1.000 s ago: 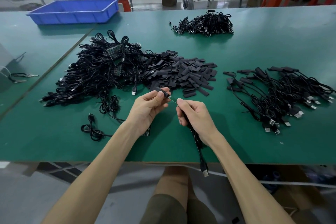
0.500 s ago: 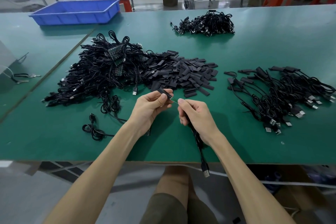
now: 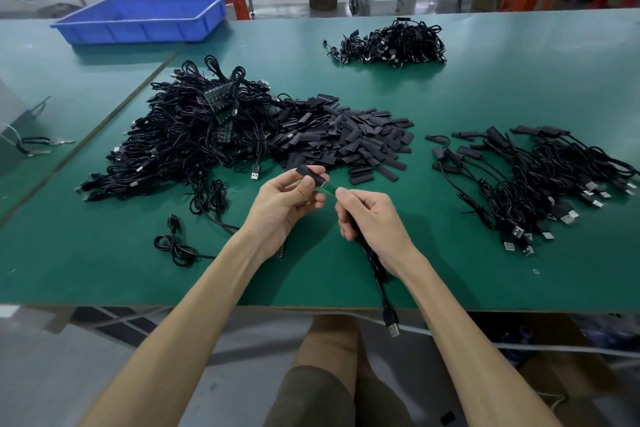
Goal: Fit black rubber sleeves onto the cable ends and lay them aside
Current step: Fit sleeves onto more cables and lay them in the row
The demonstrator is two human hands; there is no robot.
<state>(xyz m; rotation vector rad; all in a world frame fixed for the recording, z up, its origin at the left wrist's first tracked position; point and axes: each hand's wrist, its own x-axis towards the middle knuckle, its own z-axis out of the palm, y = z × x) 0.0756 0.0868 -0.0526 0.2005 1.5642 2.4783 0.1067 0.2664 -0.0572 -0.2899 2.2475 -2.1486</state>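
Left grip [image 3: 284, 205] pinching, right grip [image 3: 377, 222] clenched

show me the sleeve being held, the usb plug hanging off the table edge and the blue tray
sleeve [image 3: 311, 173], head view, on its black middle
usb plug [image 3: 390, 318], head view, on its black housing
blue tray [image 3: 138, 33], head view, on its near wall

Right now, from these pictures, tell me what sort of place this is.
Probably a small electronics assembly workshop: a long green workbench carries bulk heaps of black cables and loose rubber sleeves, with a blue parts bin.
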